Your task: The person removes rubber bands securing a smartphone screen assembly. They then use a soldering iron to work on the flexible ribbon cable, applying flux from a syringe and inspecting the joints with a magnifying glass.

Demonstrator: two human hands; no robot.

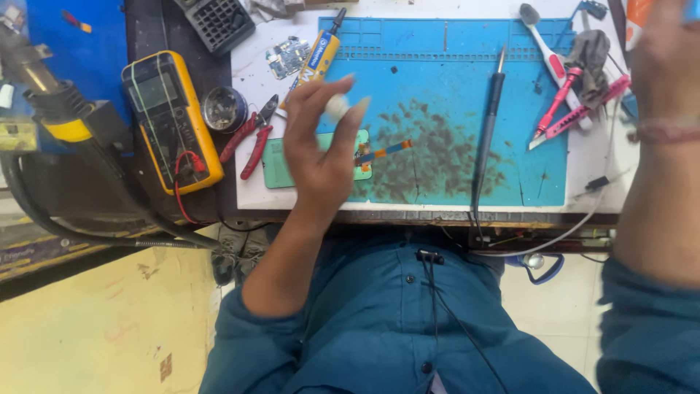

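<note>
A matt blue rubbery work mat [452, 131], smudged with dark residue, covers the white bench top [251, 193]. Near the bench's left edge lies a multimeter [171, 120] in glossy yellow plastic beside pliers [255, 138] with red plastic grips. A soldering iron [487, 124] with a matt black handle and metal tip rests mid-mat. The left hand [321, 146] pinches a small smooth white piece [337, 107]; the shirt [408, 328] is teal cloth.
</note>
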